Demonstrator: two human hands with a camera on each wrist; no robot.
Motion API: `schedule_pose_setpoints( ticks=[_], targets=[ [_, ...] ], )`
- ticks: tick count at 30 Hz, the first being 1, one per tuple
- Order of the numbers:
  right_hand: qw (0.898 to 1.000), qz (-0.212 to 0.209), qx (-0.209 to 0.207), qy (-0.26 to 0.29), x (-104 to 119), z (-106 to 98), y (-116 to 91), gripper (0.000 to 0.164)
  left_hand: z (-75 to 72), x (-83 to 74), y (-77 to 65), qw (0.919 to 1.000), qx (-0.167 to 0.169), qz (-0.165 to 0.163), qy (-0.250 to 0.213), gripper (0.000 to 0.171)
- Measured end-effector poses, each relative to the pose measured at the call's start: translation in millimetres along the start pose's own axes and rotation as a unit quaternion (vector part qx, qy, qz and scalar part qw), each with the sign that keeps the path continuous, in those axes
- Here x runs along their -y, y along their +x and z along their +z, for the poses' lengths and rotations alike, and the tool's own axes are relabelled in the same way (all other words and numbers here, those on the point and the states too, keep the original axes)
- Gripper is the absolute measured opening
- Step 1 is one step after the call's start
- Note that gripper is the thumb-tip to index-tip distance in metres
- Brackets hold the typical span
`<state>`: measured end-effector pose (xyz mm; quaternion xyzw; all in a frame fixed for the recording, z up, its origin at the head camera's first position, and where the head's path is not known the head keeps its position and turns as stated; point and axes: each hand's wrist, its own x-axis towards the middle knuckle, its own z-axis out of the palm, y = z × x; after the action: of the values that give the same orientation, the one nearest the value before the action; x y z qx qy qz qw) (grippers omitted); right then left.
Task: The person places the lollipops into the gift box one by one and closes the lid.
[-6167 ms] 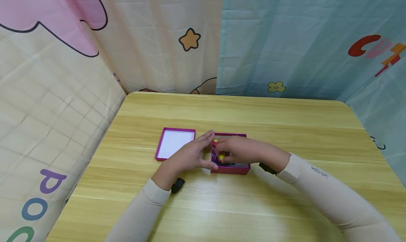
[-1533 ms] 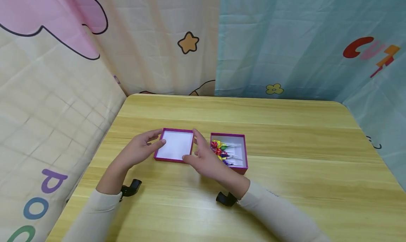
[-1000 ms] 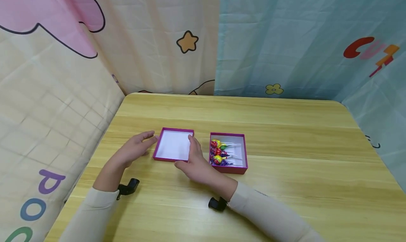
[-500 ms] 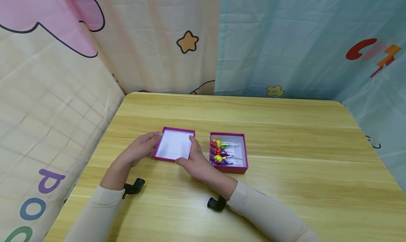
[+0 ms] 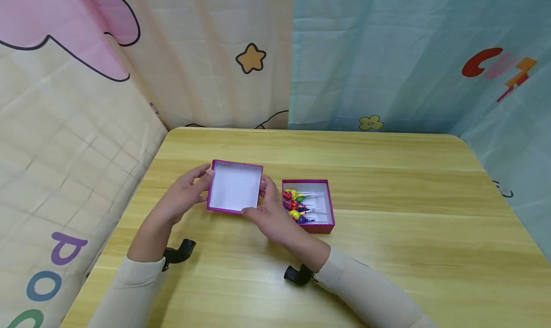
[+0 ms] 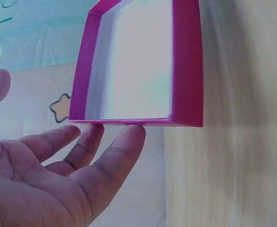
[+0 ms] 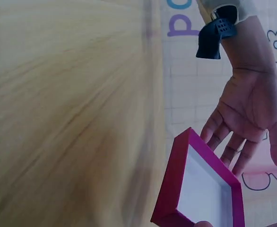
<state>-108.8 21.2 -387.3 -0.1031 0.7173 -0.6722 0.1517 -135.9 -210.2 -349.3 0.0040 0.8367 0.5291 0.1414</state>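
Note:
A square magenta lid [image 5: 236,187], its white inside facing me, is raised off the table and tilted, left of the matching box. My right hand [image 5: 275,218] grips the lid's right side, with the thumb over the rim near the front corner and the fingers behind. My left hand [image 5: 181,199] is at the lid's left side with extended fingers. In the left wrist view its fingertips [image 6: 134,135] meet the lid's edge. The right wrist view shows the left palm [image 7: 249,101] spread. The open box [image 5: 330,201] holds several wrapped lollipops [image 5: 294,206], heads to the left.
A wooden table [image 5: 409,232] bears the box. Printed curtains [image 5: 379,55] stand along the back and sides. Black wrist cameras [image 5: 180,252] hang beneath both wrists, close above the tabletop.
Six seconds ago, the right hand was among the lollipops in the box. Both hands have since moved left to the lid. In the last half second the lid has risen and tilted towards me.

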Motion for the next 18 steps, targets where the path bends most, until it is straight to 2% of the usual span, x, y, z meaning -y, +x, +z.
schedule_pose_setpoints(
  ticks=[6, 12, 15, 18],
  targets=[
    [0.999, -0.016, -0.030, 0.025, 14, -22, -5, 0.086, 7.3, -21.4, -3.0, 0.9980, -0.017, 0.050, -0.035, 0.064],
    [0.995, -0.041, -0.077, 0.047, 24, -55, -12, 0.058, 24.8, -42.7, 0.2, 0.9904, -0.044, 0.099, -0.086, 0.055],
    [0.992, -0.065, -0.097, 0.043, 28, -70, -16, 0.048, 36.1, -48.4, 3.9, 0.9861, -0.057, 0.120, -0.101, 0.048],
    [0.990, -0.079, -0.120, 0.015, 28, -84, -19, 0.043, 48.8, -50.5, 8.1, 0.9817, -0.069, 0.137, -0.112, 0.042]
  ],
)
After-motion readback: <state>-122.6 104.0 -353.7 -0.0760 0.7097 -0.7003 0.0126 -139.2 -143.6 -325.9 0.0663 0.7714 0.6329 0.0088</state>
